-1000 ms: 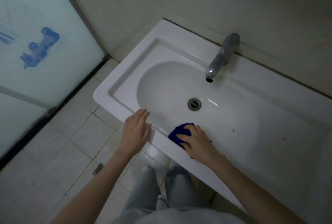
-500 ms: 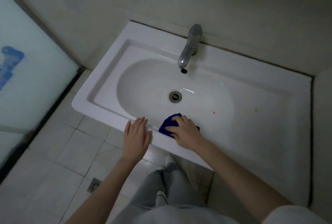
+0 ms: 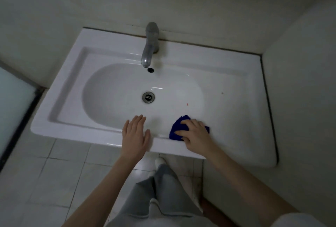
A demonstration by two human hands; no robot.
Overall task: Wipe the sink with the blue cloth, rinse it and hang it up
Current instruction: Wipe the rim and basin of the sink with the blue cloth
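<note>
A white rectangular sink (image 3: 76,81) with an oval basin fills the middle of the view. My right hand (image 3: 197,136) presses a bunched blue cloth (image 3: 177,126) against the sink's front ledge, right of the basin's centre, with its fingers curled over the cloth. My left hand (image 3: 135,135) lies flat with straight fingers on the sink's front rim, a hand's width left of the cloth. A grey metal tap (image 3: 150,45) stands at the back, its spout over the basin. The drain (image 3: 148,97) is in the basin's middle. A small red speck (image 3: 187,104) sits right of the drain.
A pale wall runs behind the sink and a second wall (image 3: 300,81) closes in on its right. White floor tiles (image 3: 45,172) lie below the rim. A frosted glass door (image 3: 12,103) stands at the far left. My grey trouser legs (image 3: 156,190) are under the sink's front edge.
The view has swung to face the sink squarely. My right hand has slid the blue cloth rightward along the front ledge, away from my left hand, which stays on the rim.
</note>
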